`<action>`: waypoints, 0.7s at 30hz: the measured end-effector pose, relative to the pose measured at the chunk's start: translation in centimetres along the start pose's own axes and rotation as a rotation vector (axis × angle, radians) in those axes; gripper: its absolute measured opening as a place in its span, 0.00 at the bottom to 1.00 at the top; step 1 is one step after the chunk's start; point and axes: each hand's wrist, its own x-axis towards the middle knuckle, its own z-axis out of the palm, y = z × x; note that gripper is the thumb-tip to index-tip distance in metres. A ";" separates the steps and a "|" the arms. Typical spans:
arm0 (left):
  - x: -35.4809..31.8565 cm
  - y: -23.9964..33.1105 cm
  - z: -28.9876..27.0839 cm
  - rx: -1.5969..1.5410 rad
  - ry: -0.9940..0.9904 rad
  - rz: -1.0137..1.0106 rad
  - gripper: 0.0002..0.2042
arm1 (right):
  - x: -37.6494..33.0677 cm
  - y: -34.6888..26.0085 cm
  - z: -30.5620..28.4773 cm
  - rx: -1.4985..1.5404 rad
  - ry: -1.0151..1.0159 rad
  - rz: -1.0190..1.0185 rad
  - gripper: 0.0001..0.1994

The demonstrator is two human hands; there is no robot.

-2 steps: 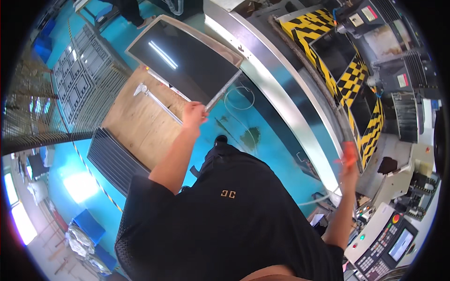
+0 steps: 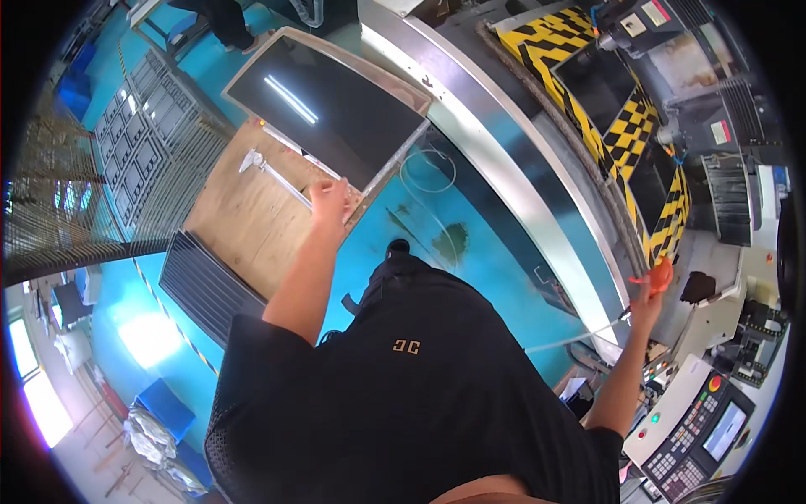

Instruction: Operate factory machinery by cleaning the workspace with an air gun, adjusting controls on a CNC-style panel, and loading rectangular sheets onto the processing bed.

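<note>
My left hand (image 2: 330,200) is over the near edge of a wooden worktop, beside the dark glossy panel (image 2: 336,109). Its fingers look loosely bent and apart, with nothing visible in them. A silver caliper (image 2: 281,179) lies on the bare wood (image 2: 231,210), its beam running up to that hand. On the right, my right hand (image 2: 646,309) is closed round an orange-red tool (image 2: 660,275), which looks like an air gun. A pale hose (image 2: 579,338) reaches toward this hand. The tool is at the machine's metal edge, near the yellow-and-black checked strips (image 2: 630,139).
A long metal machine rail (image 2: 495,160) curves along the right. A control panel (image 2: 697,428) with buttons and a screen stands at lower right. Grey ribbed covers (image 2: 206,281) adjoin the worktop. Another person's legs (image 2: 222,21) show at the top left. A coiled hose (image 2: 428,172) hangs near the floor.
My left hand has shifted slightly left, toward the caliper. My right hand has moved right with the orange-red tool, further over the machine's edge.
</note>
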 end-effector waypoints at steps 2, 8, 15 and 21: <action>0.7 0.0 0.3 0.026 -0.096 -0.081 0.22 | 1.3 8.5 -1.2 -0.071 0.201 -0.096 0.22; 5.2 -1.9 2.1 0.084 -0.245 -0.150 0.23 | -9.8 22.0 7.2 -0.425 0.234 0.370 0.33; 6.6 -2.3 -0.4 -0.010 -0.434 -0.210 0.17 | -37.5 32.2 14.3 0.127 -0.756 0.214 0.24; 6.7 -1.5 -0.3 0.352 -0.331 -0.135 0.20 | -46.7 37.6 11.5 -0.283 -0.858 -0.021 0.22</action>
